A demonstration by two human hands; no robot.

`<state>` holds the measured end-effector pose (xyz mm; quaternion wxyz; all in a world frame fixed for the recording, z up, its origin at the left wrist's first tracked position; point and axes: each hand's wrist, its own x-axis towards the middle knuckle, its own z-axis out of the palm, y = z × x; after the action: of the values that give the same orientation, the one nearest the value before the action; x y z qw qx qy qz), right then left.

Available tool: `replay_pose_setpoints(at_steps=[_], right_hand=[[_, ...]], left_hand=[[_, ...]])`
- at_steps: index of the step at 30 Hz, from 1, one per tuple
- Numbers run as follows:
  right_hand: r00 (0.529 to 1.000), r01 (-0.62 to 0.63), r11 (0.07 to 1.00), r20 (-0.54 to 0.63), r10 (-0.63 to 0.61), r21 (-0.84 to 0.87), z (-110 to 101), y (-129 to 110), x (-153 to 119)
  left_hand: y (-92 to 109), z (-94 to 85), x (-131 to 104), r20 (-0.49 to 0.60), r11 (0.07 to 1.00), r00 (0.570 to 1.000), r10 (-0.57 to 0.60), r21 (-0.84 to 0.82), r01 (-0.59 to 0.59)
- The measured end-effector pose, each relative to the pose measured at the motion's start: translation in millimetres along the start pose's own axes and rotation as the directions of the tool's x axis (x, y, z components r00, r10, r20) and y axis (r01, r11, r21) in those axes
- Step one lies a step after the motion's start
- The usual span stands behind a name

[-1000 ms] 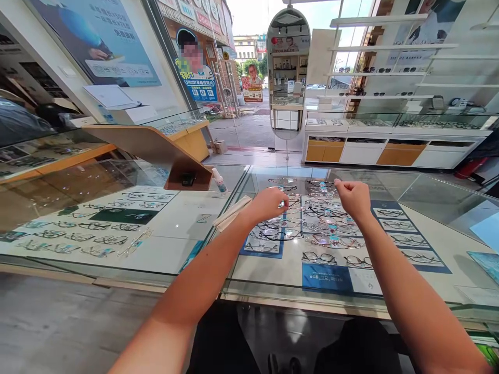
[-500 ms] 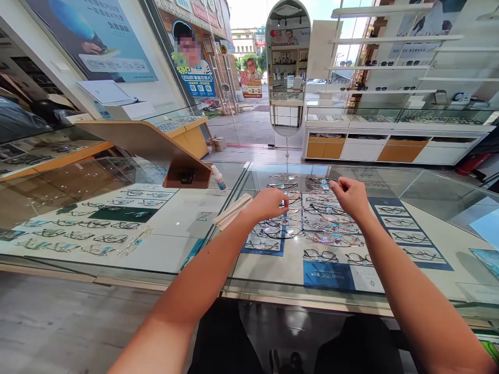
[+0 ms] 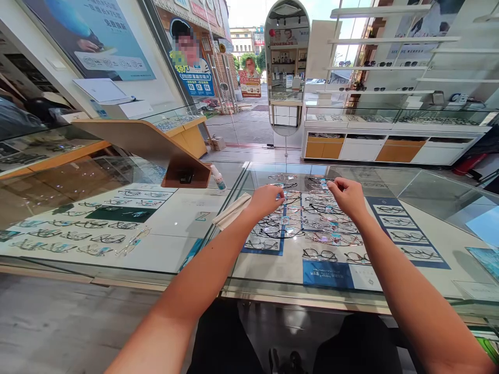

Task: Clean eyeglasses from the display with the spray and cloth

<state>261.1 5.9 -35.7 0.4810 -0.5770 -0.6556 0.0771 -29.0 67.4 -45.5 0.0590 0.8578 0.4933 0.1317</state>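
My left hand (image 3: 267, 201) is over the glass counter, its fingers curled together near the left rows of eyeglasses (image 3: 270, 228). Whatever it may hold is too small to make out. To its right, my right hand (image 3: 348, 196) is raised with fingers pinched, beside the back of the right rows of eyeglasses (image 3: 331, 224); its contents are also unclear. A folded beige cloth (image 3: 231, 212) lies by my left wrist. Two dark-framed pairs of glasses rest at the front of these rows, behind a blue and white card (image 3: 327, 274).
A small white spray bottle (image 3: 218, 177) stands left of the cloth, near a tilted brown board (image 3: 144, 148). More glasses (image 3: 91, 224) lie in the left display, others on a blue tray (image 3: 405, 231) at right. An oval mirror (image 3: 287, 67) stands beyond the counter.
My left hand has shifted slightly left, fingers still curled. The view has moved a little, and my right hand keeps its pinched pose.
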Motion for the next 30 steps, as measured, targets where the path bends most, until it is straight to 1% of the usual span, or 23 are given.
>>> replay_pose_setpoints(at_steps=[4, 15, 18, 21, 22, 24, 26, 27, 28, 29, 30], right_hand=[[1.000, -0.024, 1.000, 0.007, 0.024, -0.010, 0, 0, 1], [0.998, -0.057, 0.998, 0.008, 0.057, 0.001, -2, -6, 0], [0.998, -0.065, 0.998, 0.016, 0.065, -0.002, -2, -5, 0], [0.997, -0.071, 0.997, 0.014, 0.071, 0.004, -3, -5, 0], [0.997, -0.071, 0.997, 0.010, 0.071, 0.009, -3, -6, 0], [0.997, -0.072, 0.997, -0.001, 0.072, 0.032, -3, -8, 0], [0.995, -0.101, 0.988, 0.021, 0.099, 0.120, -1, -14, -1], [0.991, -0.132, 0.971, 0.057, 0.123, 0.197, 1, -18, -2], [0.984, -0.171, 0.942, 0.106, 0.146, 0.288, 3, -23, -3], [0.974, -0.210, 0.901, 0.161, 0.160, 0.379, 6, -28, -5], [0.964, -0.240, 0.858, 0.212, 0.158, 0.454, 9, -34, -7]], left_hand=[[1, 2.6, 1, 0.010, 1.000, 1.000, 0.012, 0.011, -0.012], [-2, 7.0, 2, -0.015, 0.999, 0.999, 0.032, -0.013, -0.032], [-1, 4.4, 1, -0.023, 0.999, 0.999, 0.034, -0.019, -0.035], [2, -2.5, -1, -0.050, 0.998, 0.998, 0.035, -0.059, -0.038], [3, -5.4, -2, -0.077, 0.995, 0.997, 0.019, -0.091, -0.026], [6, -11.3, -3, -0.172, 0.982, 0.984, -0.051, -0.190, 0.018], [11, -16.2, -5, -0.275, 0.941, 0.950, -0.150, -0.335, 0.051], [14, -18.0, -5, -0.302, 0.902, 0.933, -0.198, -0.429, 0.052], [18, -19.2, -5, -0.302, 0.843, 0.923, -0.238, -0.537, 0.042], [22, -19.8, -6, -0.276, 0.760, 0.923, -0.268, -0.649, 0.026], [27, -19.9, -7, -0.233, 0.657, 0.930, -0.285, -0.754, 0.012]])
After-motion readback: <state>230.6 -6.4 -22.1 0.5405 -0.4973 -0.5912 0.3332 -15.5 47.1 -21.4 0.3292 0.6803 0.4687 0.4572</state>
